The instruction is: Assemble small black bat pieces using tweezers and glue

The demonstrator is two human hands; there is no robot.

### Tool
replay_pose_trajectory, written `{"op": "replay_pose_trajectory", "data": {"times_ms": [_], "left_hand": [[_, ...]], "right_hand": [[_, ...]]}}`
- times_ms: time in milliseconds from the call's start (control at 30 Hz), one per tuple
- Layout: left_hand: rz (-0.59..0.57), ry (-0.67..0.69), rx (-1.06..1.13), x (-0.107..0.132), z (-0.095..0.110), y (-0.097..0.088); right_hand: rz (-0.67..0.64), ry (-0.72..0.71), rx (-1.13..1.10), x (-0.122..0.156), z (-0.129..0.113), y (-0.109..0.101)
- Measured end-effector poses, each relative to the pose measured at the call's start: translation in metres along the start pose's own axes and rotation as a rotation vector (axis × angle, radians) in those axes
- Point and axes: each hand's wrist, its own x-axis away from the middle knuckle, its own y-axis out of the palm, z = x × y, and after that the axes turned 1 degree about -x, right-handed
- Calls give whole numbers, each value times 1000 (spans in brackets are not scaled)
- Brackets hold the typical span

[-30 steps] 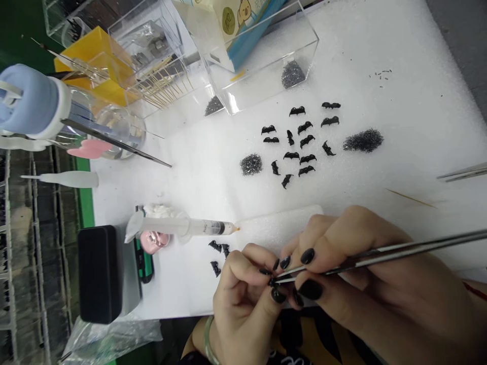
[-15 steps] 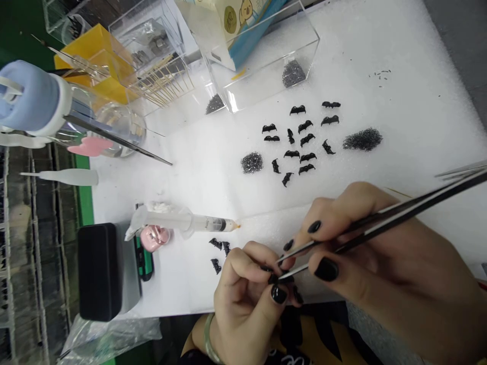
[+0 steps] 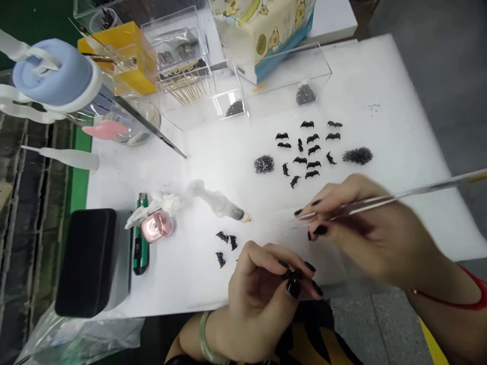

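My left hand (image 3: 262,299) is closed in a pinch, palm up, near the front edge of the white foam mat (image 3: 213,147). Between its thumb and fingertips sits a small black bat-shaped piece (image 3: 292,274), largely hidden. Above and to the right, my right hand (image 3: 357,223) grips slim metal tweezers (image 3: 422,191), blurred, their tips pointing left over the mat. Several black bat pieces (image 3: 313,150) lie scattered mid-mat. A few more bat pieces (image 3: 220,260) rest left of my left hand. A syringe (image 3: 224,205) with an orange tip lies near them.
Dark bead piles (image 3: 357,156) flank the bats. A second pair of tweezers (image 3: 152,129) leans near a blue-lidded bottle (image 3: 57,73). Clear boxes (image 3: 285,71) line the back. To the left are a black box (image 3: 87,262), a green cutter (image 3: 141,248) and a pink case (image 3: 157,226).
My right hand has drawn the tweezers up and away from my left fingertips. My left hand keeps its pinch. The syringe now lies at a different angle, and the whole view has shifted.
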Motion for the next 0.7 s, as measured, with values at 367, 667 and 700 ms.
{"op": "replay_pose_trajectory", "data": {"times_ms": [367, 667, 700], "left_hand": [[-145, 40, -116, -1, -5, -7], [-195, 33, -7, 7, -13, -13], [-212, 31, 9, 8, -15, -15]], "right_hand": [[-3, 29, 333, -14, -23, -6], [352, -1, 370, -51, -1, 26], [338, -39, 363, -49, 3, 28]]}}
